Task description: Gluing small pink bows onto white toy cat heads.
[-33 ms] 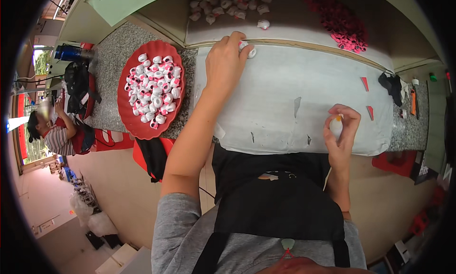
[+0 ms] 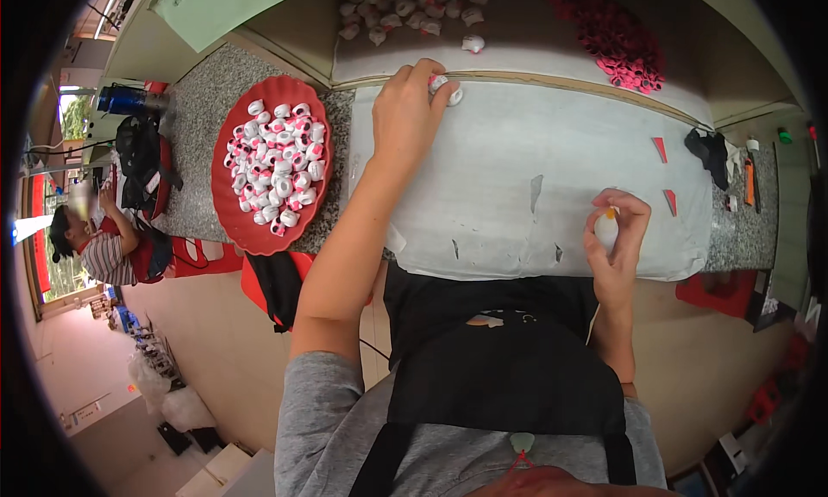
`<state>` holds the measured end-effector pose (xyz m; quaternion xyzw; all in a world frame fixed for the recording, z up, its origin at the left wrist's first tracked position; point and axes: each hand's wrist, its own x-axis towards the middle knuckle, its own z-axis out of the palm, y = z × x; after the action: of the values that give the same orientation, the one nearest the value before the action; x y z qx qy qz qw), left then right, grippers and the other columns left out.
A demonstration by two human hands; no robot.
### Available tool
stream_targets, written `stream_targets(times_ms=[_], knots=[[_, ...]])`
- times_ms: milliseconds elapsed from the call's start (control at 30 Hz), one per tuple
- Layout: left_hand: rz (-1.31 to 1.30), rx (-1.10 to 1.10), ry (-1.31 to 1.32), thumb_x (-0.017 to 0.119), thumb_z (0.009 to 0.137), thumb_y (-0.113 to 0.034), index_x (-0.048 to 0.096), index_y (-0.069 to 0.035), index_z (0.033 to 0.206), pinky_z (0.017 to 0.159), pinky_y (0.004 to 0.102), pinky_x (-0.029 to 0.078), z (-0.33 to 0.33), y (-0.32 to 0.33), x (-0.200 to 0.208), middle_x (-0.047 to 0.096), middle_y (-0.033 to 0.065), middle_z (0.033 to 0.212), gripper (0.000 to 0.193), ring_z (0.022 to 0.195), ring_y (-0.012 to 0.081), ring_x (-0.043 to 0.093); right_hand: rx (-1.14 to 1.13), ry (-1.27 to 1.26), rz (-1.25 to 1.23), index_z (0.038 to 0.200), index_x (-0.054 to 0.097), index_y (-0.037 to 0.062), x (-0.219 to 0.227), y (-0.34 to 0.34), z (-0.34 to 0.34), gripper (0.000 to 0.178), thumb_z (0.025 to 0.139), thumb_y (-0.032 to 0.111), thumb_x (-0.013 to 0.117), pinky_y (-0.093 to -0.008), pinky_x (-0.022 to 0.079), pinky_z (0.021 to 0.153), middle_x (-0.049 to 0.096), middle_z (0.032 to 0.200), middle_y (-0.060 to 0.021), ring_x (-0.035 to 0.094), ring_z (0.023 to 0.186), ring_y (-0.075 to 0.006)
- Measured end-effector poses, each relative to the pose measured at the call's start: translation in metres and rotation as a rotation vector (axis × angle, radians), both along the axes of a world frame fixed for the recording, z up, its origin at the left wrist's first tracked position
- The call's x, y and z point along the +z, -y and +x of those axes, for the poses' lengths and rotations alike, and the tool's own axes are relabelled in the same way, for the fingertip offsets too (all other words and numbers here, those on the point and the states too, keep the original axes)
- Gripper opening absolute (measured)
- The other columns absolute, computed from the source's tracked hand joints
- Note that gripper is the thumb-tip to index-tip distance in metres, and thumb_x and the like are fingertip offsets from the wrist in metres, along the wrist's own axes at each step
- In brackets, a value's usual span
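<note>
My left hand (image 2: pixel 404 109) is closed at the far edge of a white covered work surface (image 2: pixel 483 178). Its fingertips pinch a small white-and-pink rounded piece (image 2: pixel 437 83), and a white end (image 2: pixel 455 96) shows beside the thumb; whether this is a second piece I cannot tell. Near the front right, my right hand (image 2: pixel 623 238) curls around a small white squeeze bottle (image 2: pixel 606 232) with an orange-yellow tip. Left of my left forearm, a red scalloped plate (image 2: pixel 231 225) holds many white pieces (image 2: pixel 280 161) with pink and dark spots.
Behind a ledge (image 2: pixel 552 85) lie more white pieces (image 2: pixel 405 10), one lone piece (image 2: pixel 473 43) and pink pieces (image 2: pixel 617 53). Two red slivers (image 2: pixel 661 150) lie at right, near a black cloth (image 2: pixel 709 156) and an orange-handled tool (image 2: pixel 749 182). Another person (image 2: pixel 108 251) sits far left.
</note>
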<state>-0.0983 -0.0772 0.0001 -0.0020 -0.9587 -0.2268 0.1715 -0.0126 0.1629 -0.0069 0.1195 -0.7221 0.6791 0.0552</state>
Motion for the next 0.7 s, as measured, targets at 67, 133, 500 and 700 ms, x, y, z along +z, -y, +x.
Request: stream_targets(times_ms=[67, 133, 500, 700], knots=[[0.182, -0.065, -0.014, 0.056, 0.07, -0.009, 0.053, -0.006, 0.09, 0.06, 0.0307, 0.042, 0.001, -0.003, 0.0, 0.052, 0.0087, 0.077, 0.021, 0.07, 0.0228, 0.053, 0.004, 0.003, -0.012, 0.096, 0.033, 0.0042, -0.004, -0.003, -0.001, 0.037, 0.063, 0.001, 0.047, -0.026, 0.035, 0.066, 0.038, 0.094, -0.0114, 0.037, 0.074, -0.0146], [0.276, -0.112, -0.041, 0.055, 0.07, -0.007, 0.053, -0.006, 0.091, 0.059, 0.0294, 0.042, 0.003, -0.006, -0.008, 0.052, 0.0079, 0.077, 0.021, 0.068, 0.0213, 0.053, 0.035, 0.04, -0.041, 0.093, 0.031, 0.0053, -0.004, -0.005, -0.001, 0.034, 0.063, 0.001, 0.046, -0.0256, 0.036, 0.063, 0.038, 0.093, -0.0118, 0.039, 0.07, -0.0148], [1.332, -0.209, 0.018, 0.049, 0.077, -0.005, 0.048, 0.002, 0.097, 0.07, 0.0251, 0.044, 0.05, -0.048, 0.013, 0.053, 0.0092, 0.091, 0.021, 0.075, 0.0131, 0.054, 0.055, 0.229, -0.204, 0.097, 0.044, -0.0055, 0.018, -0.01, -0.003, 0.03, 0.069, 0.005, 0.048, -0.0284, 0.042, 0.058, 0.039, 0.093, -0.0112, 0.048, 0.073, -0.0178], [1.615, -0.266, 0.135, 0.052, 0.074, -0.002, 0.049, -0.002, 0.096, 0.079, 0.0335, 0.042, 0.08, -0.067, -0.003, 0.049, 0.0145, 0.101, 0.022, 0.091, 0.0184, 0.049, 0.052, 0.192, -0.359, 0.095, 0.043, -0.0031, 0.024, -0.011, 0.0, 0.029, 0.068, 0.004, 0.051, -0.0277, 0.042, 0.059, 0.039, 0.094, -0.0106, 0.048, 0.077, -0.0187]])
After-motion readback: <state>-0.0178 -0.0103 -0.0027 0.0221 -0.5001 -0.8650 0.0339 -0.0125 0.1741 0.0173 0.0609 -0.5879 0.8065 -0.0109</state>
